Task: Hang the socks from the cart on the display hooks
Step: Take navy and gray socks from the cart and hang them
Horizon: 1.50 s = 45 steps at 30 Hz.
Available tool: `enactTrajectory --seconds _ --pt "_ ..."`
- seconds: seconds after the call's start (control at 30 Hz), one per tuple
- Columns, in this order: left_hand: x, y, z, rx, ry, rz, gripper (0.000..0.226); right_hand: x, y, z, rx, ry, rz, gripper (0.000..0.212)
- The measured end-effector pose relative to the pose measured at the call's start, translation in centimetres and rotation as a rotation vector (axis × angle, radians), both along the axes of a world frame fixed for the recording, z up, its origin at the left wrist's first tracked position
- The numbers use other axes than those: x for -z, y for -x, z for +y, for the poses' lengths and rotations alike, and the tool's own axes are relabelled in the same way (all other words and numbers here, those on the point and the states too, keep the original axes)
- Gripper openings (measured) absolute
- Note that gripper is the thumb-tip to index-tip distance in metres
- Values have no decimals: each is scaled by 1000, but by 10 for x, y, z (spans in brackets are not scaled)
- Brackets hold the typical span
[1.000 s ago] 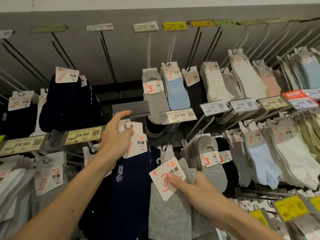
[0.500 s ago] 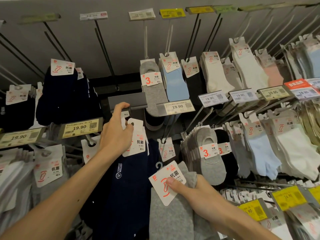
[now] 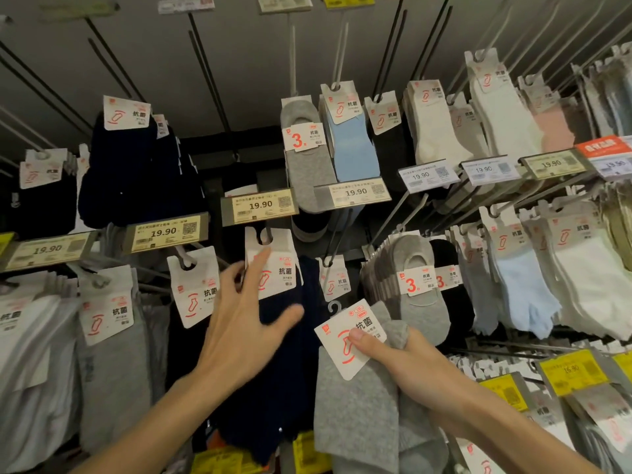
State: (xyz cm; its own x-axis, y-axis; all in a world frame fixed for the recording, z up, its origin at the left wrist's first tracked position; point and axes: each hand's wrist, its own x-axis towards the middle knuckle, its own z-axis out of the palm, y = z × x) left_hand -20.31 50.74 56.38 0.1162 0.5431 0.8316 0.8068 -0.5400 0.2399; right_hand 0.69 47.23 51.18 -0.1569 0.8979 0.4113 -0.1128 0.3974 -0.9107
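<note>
Hands apart | left hand: fingers straight, spread, fingertip on header of navy socks hanging on one hook, mid display | right hand: thumb pinching one grey socks pack by its card, "抗菌", just right of navy, off hook | price tags: seven read "19.90" | yellow tag: one, "16.90" | red "3" labels: three

We work in dim, warm light; the white sock cards glare against the dark gaps behind them. Our left hand smears with motion blur, and the edges splay and soften.
</note>
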Motion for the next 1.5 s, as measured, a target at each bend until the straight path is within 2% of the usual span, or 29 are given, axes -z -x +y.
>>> enactTrajectory --seconds 0.13,0.4,0.67,0.77,0.83,0.97,1.03,1.1,1.17,1.23,1.37,1.5 --pt "22 8 8 -9 228 86 99 -2 -2 8 13 15 -7 26" --pt "20 -18 41 -181 214 124 103 -12 0 11 48 63 29 26" --pt "28 -9 39 -187 317 154 102 -8 -6 9 42 47 20 27" --pt "21 -1 30 -146 372 124 93 -7 -7 7 47 41 40 25" --pt "16 2 18 -156 375 137 78 -7 -5 3 29 39 63 23" --pt "15 5 -16 -180 328 243 53 -2 1 -14 -8 32 111 23" --pt "20 10 -37 -114 255 248 43 7 8 -27 -15 27 125 21" --pt "27 14 -57 55 247 124 28 18 18 -40 15 15 103 20" --pt "39 19 -79 276 406 -128 33 32 33 -57 70 -6 58 24" --pt "58 30 -99 418 583 -282 39 48 54 -76 108 -31 44 33" --pt "110 68 -140 582 687 -399 14 88 108 -116 43 -75 11 27" --pt "156 133 -185 540 765 -430 15 135 172 -153 -7 44 2 26"
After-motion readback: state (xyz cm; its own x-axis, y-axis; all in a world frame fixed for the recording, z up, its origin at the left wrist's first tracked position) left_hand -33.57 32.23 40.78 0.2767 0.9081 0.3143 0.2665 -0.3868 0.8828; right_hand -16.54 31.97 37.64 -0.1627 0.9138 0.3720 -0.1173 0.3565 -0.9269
